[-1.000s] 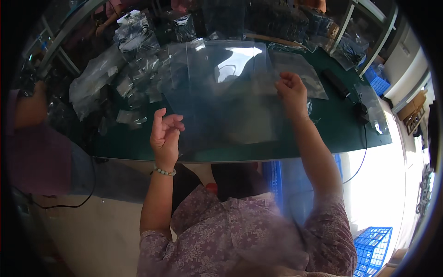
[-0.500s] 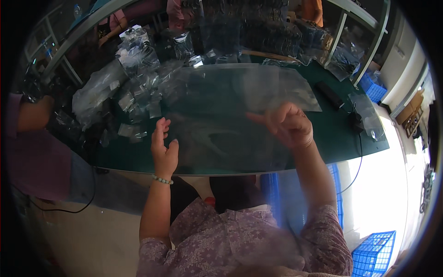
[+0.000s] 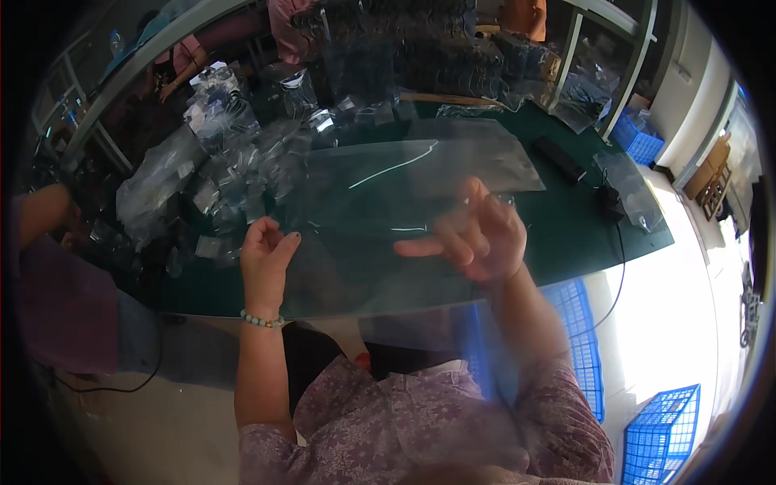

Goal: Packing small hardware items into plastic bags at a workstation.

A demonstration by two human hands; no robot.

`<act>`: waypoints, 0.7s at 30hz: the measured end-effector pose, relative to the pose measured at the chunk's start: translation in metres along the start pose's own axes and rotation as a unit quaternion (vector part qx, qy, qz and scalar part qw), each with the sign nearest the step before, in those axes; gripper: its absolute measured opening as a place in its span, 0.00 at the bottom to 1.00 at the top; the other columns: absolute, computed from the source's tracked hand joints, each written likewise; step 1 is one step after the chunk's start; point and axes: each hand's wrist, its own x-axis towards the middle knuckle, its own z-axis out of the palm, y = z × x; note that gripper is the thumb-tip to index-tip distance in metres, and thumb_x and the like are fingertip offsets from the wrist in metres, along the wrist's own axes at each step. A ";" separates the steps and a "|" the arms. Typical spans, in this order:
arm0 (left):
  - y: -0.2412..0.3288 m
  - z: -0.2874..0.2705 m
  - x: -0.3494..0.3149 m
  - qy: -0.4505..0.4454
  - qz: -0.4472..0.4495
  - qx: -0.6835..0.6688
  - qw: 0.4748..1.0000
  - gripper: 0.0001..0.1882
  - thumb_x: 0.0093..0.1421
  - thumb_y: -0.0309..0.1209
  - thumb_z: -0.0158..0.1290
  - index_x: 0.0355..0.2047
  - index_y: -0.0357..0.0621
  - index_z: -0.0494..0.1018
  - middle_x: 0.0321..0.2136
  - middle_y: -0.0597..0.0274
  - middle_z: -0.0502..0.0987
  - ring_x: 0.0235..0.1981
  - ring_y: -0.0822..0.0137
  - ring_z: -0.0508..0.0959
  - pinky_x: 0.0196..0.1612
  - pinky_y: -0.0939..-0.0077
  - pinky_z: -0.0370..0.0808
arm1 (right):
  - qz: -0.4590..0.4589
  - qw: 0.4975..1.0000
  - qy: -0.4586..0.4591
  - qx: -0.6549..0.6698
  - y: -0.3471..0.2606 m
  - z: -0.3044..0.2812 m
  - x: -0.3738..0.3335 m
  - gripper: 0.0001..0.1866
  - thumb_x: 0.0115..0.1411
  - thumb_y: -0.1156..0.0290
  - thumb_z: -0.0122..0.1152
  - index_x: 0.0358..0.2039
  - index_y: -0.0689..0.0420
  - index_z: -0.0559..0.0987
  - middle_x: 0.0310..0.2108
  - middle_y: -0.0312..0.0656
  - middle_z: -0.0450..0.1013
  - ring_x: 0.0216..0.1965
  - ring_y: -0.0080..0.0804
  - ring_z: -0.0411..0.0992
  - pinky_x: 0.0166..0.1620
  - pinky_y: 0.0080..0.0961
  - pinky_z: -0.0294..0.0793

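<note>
A large clear plastic sheet (image 3: 356,267) spans the space in front of me, see-through, with bright glare lines along its creases. My left hand (image 3: 268,255), a beaded bracelet at its wrist, is at the sheet's left side, thumb and fingers closed on its edge. My right hand (image 3: 477,234) is at the sheet's right part, slightly blurred. One of its fingers stretches left while the others are bent and apart; I see no firm grip there. Beyond it, a flat clear plastic piece (image 3: 501,158) lies on the green table (image 3: 194,295).
Crumpled clear bags (image 3: 158,182) and small packets (image 3: 242,174) pile up at the table's left. A black box-shaped device (image 3: 558,159) and a corded black item (image 3: 612,204) are on the right. Blue crates (image 3: 663,436) stand on the floor. A co-worker's arm (image 3: 44,214) is at far left.
My left hand has closed from spread fingers and moved slightly left and nearer me. My right hand has shifted left, its fingers opening. Bright glare lines now show on the sheet.
</note>
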 end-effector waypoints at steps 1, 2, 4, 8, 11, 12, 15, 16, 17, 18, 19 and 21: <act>-0.003 0.003 -0.001 0.026 0.062 0.024 0.997 0.26 0.56 0.23 0.63 0.54 0.42 0.67 0.35 0.69 0.68 0.31 0.81 0.66 0.37 0.85 0.70 | 0.013 0.999 0.021 0.034 0.004 -0.001 -0.002 0.13 0.63 0.64 0.55 0.45 0.56 0.71 0.18 0.35 0.61 0.29 0.36 0.71 0.60 0.68 0.64; -0.003 0.007 -0.001 0.052 0.123 0.046 0.990 0.28 0.54 0.21 0.63 0.55 0.42 0.66 0.35 0.69 0.67 0.30 0.81 0.66 0.37 0.85 0.70 | 0.026 0.998 0.062 0.006 0.009 -0.002 -0.004 0.14 0.64 0.63 0.54 0.46 0.56 0.70 0.20 0.36 0.62 0.30 0.38 0.71 0.55 0.65 0.71; 0.012 0.020 -0.006 0.065 0.145 0.047 0.986 0.29 0.53 0.20 0.63 0.55 0.42 0.66 0.35 0.69 0.67 0.30 0.81 0.66 0.37 0.86 0.71 | 0.053 0.992 0.118 0.002 0.019 -0.018 -0.010 0.11 0.68 0.68 0.50 0.48 0.54 0.70 0.25 0.42 0.65 0.34 0.39 0.68 0.44 0.56 0.82; 0.033 0.024 -0.008 0.070 0.196 0.044 0.977 0.31 0.53 0.18 0.63 0.57 0.41 0.65 0.35 0.70 0.66 0.31 0.81 0.66 0.38 0.86 0.70 | 0.198 0.944 0.158 -0.210 0.021 -0.009 0.006 0.17 0.65 0.69 0.57 0.53 0.58 0.69 0.47 0.50 0.69 0.44 0.41 0.72 0.46 0.41 0.83; 0.045 0.023 -0.007 0.010 0.209 0.013 0.978 0.29 0.54 0.19 0.62 0.56 0.41 0.67 0.34 0.70 0.67 0.31 0.82 0.66 0.36 0.88 0.69 | 0.269 0.885 0.090 -0.370 0.025 -0.009 0.021 0.31 0.65 0.63 0.60 0.64 0.61 0.63 0.65 0.54 0.57 0.60 0.48 0.66 0.57 0.42 0.75; 0.051 0.023 -0.006 0.011 0.204 0.015 0.979 0.29 0.54 0.19 0.62 0.56 0.41 0.67 0.34 0.70 0.67 0.31 0.82 0.66 0.36 0.88 0.69 | 0.217 0.787 -0.003 -0.578 0.018 -0.017 0.029 0.37 0.62 0.61 0.63 0.67 0.58 0.59 0.69 0.54 0.51 0.66 0.50 0.58 0.62 0.46 0.68; 0.071 0.019 -0.010 -0.151 0.127 0.007 0.980 0.26 0.56 0.22 0.63 0.55 0.39 0.69 0.30 0.71 0.69 0.31 0.83 0.67 0.34 0.89 0.68 | 0.175 0.634 -0.014 -0.753 0.004 -0.022 0.045 0.50 0.52 0.53 0.73 0.71 0.50 0.57 0.73 0.52 0.44 0.74 0.54 0.41 0.71 0.53 0.49; 0.074 0.016 -0.010 -0.197 0.116 0.003 0.973 0.27 0.56 0.24 0.64 0.55 0.38 0.70 0.29 0.72 0.70 0.30 0.84 0.68 0.33 0.89 0.67 | 0.184 0.642 -0.019 -0.744 0.003 -0.023 0.052 0.50 0.52 0.53 0.73 0.71 0.50 0.57 0.73 0.52 0.44 0.74 0.54 0.41 0.71 0.53 0.49; 0.075 0.017 -0.007 -0.250 0.107 -0.004 0.962 0.27 0.56 0.27 0.65 0.56 0.37 0.70 0.27 0.73 0.70 0.29 0.84 0.68 0.33 0.90 0.66 | 0.156 0.567 -0.049 -0.807 0.000 -0.024 0.056 0.51 0.49 0.53 0.74 0.70 0.47 0.58 0.73 0.52 0.44 0.74 0.54 0.40 0.71 0.52 0.47; 0.074 0.016 -0.007 -0.255 0.095 -0.005 0.962 0.31 0.55 0.30 0.67 0.58 0.37 0.69 0.26 0.73 0.70 0.27 0.84 0.68 0.32 0.90 0.65 | 0.125 0.486 -0.079 -0.861 -0.001 -0.026 0.059 0.52 0.46 0.52 0.76 0.70 0.44 0.60 0.73 0.52 0.44 0.74 0.54 0.38 0.72 0.52 0.46; 0.073 0.013 -0.006 -0.251 0.085 -0.003 0.964 0.31 0.55 0.30 0.67 0.58 0.37 0.69 0.26 0.73 0.70 0.27 0.84 0.68 0.32 0.90 0.65 | 0.131 0.494 -0.080 -0.856 0.000 -0.029 0.061 0.52 0.46 0.52 0.76 0.70 0.44 0.60 0.73 0.52 0.44 0.74 0.54 0.38 0.72 0.52 0.46; 0.069 0.006 -0.007 -0.307 0.012 0.064 0.950 0.31 0.56 0.27 0.66 0.58 0.36 0.68 0.26 0.73 0.71 0.27 0.84 0.69 0.31 0.89 0.66 | 0.097 0.408 -0.144 -0.896 0.005 -0.038 0.062 0.50 0.44 0.52 0.76 0.68 0.45 0.64 0.72 0.48 0.48 0.74 0.53 0.38 0.72 0.53 0.45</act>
